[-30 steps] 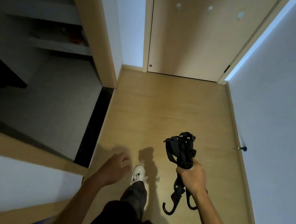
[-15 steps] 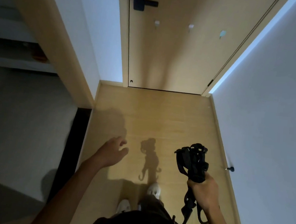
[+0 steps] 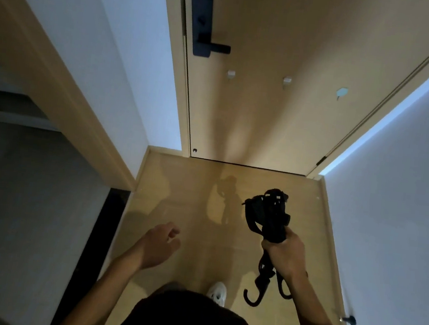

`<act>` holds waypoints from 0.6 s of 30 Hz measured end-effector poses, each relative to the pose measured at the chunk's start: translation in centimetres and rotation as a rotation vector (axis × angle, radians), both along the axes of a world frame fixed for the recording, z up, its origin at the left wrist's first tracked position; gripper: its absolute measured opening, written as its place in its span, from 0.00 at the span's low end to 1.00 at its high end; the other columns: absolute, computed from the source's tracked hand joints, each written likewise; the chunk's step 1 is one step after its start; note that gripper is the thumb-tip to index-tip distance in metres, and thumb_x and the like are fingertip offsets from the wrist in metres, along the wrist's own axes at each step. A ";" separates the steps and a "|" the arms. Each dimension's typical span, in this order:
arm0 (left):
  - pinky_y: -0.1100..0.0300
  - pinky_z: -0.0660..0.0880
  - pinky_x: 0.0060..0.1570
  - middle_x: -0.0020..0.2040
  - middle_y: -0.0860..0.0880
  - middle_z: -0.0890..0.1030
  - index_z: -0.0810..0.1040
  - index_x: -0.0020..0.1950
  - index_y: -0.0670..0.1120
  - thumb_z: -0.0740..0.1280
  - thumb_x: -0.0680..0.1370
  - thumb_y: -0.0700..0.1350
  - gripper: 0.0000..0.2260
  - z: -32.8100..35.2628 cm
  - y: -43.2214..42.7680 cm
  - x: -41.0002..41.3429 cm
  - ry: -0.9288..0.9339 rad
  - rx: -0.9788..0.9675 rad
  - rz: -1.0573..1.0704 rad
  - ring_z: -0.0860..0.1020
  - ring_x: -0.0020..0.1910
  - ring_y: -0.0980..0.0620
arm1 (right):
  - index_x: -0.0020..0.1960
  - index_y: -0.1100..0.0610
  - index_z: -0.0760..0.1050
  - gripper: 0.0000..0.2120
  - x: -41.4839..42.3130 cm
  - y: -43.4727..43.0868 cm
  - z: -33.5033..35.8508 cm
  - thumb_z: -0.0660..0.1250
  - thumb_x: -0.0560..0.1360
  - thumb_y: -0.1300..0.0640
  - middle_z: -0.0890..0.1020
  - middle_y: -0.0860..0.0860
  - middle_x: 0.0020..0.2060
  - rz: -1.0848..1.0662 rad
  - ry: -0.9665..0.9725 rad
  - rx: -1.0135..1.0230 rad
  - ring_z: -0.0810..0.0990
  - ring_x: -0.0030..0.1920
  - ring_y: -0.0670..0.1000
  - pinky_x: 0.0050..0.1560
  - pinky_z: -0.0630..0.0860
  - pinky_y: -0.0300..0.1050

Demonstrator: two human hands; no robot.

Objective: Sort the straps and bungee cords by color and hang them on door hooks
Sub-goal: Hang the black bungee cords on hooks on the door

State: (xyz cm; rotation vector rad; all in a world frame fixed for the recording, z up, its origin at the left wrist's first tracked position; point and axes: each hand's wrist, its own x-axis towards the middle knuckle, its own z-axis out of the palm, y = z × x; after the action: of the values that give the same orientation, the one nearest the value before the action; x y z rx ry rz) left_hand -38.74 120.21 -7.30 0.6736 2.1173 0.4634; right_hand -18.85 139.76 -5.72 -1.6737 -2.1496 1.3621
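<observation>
My right hand grips a bundle of black straps and bungee cords; loops stick up above the fist and black metal end hooks dangle below it. My left hand hangs empty in front of me with loosely curled fingers. Ahead is a wooden door with three small hooks in a row: a white hook on the left, a white hook in the middle and a pale green hook on the right. All three hooks are bare.
A dark lever handle and lock plate sit at the door's left edge. White walls close in on both sides of the narrow wooden floor. A black doorstop juts from the right wall. A side opening lies at left.
I have walked closer to the door, which now fills more of the view with its handle visible. The right hand still carries the black bundle; the left hand stays empty.
</observation>
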 end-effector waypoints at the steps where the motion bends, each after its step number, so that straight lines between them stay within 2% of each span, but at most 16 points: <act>1: 0.60 0.69 0.56 0.62 0.46 0.75 0.71 0.66 0.44 0.62 0.78 0.46 0.17 0.1 1.0 -0.8 0.002 -0.005 0.018 0.73 0.59 0.50 | 0.45 0.58 0.74 0.08 -1.3 1.4 0.4 0.68 0.67 0.65 0.77 0.52 0.29 0.012 0.008 0.002 0.74 0.30 0.52 0.30 0.68 0.42; 4: 0.58 0.70 0.59 0.62 0.47 0.76 0.72 0.65 0.45 0.63 0.78 0.47 0.17 0.1 3.9 -3.7 0.018 -0.010 0.045 0.74 0.60 0.50 | 0.45 0.57 0.74 0.09 -4.6 4.8 1.1 0.69 0.67 0.65 0.79 0.52 0.30 0.022 0.031 -0.002 0.76 0.31 0.53 0.30 0.70 0.42; 7: 0.59 0.71 0.58 0.59 0.49 0.76 0.73 0.63 0.45 0.63 0.78 0.47 0.14 0.1 7.1 -7.5 0.009 0.007 0.071 0.75 0.58 0.50 | 0.45 0.53 0.73 0.11 -7.4 7.5 1.3 0.69 0.67 0.65 0.81 0.53 0.33 0.020 0.020 -0.001 0.80 0.35 0.56 0.35 0.75 0.47; 9: 0.54 0.73 0.59 0.59 0.46 0.77 0.74 0.60 0.44 0.64 0.78 0.46 0.12 -0.1 9.6 -10.6 0.006 0.052 0.098 0.76 0.57 0.48 | 0.44 0.52 0.73 0.11 -9.0 9.2 0.9 0.69 0.67 0.65 0.81 0.53 0.33 0.009 0.014 -0.005 0.80 0.35 0.56 0.36 0.77 0.50; 13: 0.59 0.69 0.50 0.56 0.49 0.78 0.74 0.59 0.45 0.63 0.78 0.48 0.12 0.6 15.7 -17.4 0.099 0.093 0.032 0.76 0.55 0.50 | 0.45 0.52 0.73 0.11 -12.7 12.4 -0.2 0.70 0.67 0.65 0.80 0.52 0.31 -0.040 -0.007 0.001 0.79 0.33 0.54 0.33 0.74 0.44; 18: 0.58 0.71 0.52 0.53 0.49 0.79 0.76 0.55 0.46 0.63 0.78 0.47 0.09 2.5 22.6 -24.9 0.128 0.171 0.039 0.76 0.51 0.49 | 0.42 0.53 0.73 0.11 -18.7 16.9 0.3 0.68 0.66 0.67 0.80 0.55 0.32 -0.147 -0.031 -0.065 0.78 0.34 0.58 0.34 0.72 0.46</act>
State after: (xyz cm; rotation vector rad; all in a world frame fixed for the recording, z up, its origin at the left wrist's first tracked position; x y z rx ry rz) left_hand -63.64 142.84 -4.83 0.7782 2.2319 0.6440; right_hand -37.50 156.66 -5.46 -1.8470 -1.9727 1.3873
